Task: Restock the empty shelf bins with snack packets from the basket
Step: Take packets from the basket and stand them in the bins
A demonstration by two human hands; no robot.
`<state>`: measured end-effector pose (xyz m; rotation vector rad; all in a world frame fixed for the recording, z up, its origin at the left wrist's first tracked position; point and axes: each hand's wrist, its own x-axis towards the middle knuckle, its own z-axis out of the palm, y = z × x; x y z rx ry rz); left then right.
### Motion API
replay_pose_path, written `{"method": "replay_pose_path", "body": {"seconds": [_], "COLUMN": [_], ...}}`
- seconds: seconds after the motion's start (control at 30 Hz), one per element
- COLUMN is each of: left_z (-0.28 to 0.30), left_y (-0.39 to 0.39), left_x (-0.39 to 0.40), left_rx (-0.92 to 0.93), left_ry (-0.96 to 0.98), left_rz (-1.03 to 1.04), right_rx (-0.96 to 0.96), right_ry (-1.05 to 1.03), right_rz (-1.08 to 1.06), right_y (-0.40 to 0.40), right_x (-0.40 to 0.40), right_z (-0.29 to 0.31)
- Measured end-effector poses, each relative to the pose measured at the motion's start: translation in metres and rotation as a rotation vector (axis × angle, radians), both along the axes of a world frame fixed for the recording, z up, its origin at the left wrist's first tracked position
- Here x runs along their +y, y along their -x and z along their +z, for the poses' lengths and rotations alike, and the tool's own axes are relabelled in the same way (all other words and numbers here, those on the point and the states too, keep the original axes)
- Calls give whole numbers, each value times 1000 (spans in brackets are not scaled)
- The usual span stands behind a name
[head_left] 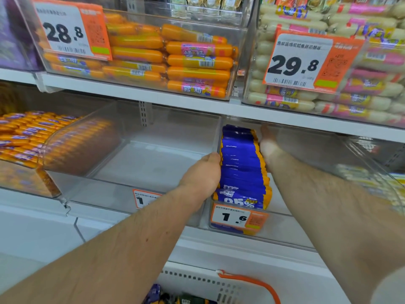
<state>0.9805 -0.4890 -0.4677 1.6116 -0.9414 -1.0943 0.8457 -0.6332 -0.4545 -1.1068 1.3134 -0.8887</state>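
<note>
A: Where's the stock rn?
B: Row of blue-and-yellow snack packets (243,170) standing on edge in the clear bin (306,229) w/ the 1.6 price tag (238,217), lower shelf, right of centre.
A: Hands?
B: Left hand (202,172) flat against the row's left side, right hand (268,148) pressed on its right side. Fingers mostly hidden behind the packs, look straight, squeezing the row between them, not wrapped round any pack.
A: Neighbour bin?
B: Clear bin (135,163) just left holds nothing. Further left, orange sausages (24,137).
A: Basket?
B: White basket (197,281) w/ orange handle (258,284) at bottom, a few packs inside.
</note>
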Motion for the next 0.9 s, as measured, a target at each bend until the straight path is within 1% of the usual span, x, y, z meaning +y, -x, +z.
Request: {"method": "replay_pose_path", "body": {"seconds": [0.07, 0.13, 0.23, 0.33, 0.4, 0.47, 0.5, 0.57, 0.63, 0.67, 0.73, 0.8, 0.87, 0.9], "left_z": [-1, -1, -1, 0, 1, 2, 3, 3, 5, 7, 9, 7, 8, 7], "left_y": [0, 1, 2, 4, 4, 3, 3, 3, 4, 5, 6, 5, 5, 4], "left_x": [0, -1, -1, -1, 0, 1, 1, 3, 4, 5, 6, 4, 5, 5], "left_rx": [-24, -62, -109, -141, -125, -73, -54, -49, -88, -108, -133, -143, -135, -128], "left_ry": [14, 24, 48, 42, 38, 18, 11, 17, 34, 29, 32, 15, -8, -17], "left_rz": [-1, -7, 9, -7, -2, 22, 27, 29, 12, -5, -17, -8, -7, -5], "right_rx": [-23, -18, -97, -80, -92, -48, 4, 47, 43, 16, -64, -222, -254, -235], "right_ry": [-6, 50, 19, 7, -51, -109, -161, -194, -279, -342, -353, -408, -386, -387], "right_rz": [-27, -36, -46, -31, -16, 29, 9, 12, 64, 81, 161, 177, 126, 124], "right_y": [-10, -14, -10, -6, -1, 5, 8, 26, 34, 27, 16, 8, 6, 8], "right_x": [3, 9, 15, 22, 20, 16, 11, -12, 12, 30, 56, 67, 70, 75], "right_z": [1, 5, 7, 6, 5, 4, 2, -19, -16, -9, -3, -2, -1, 1]}}
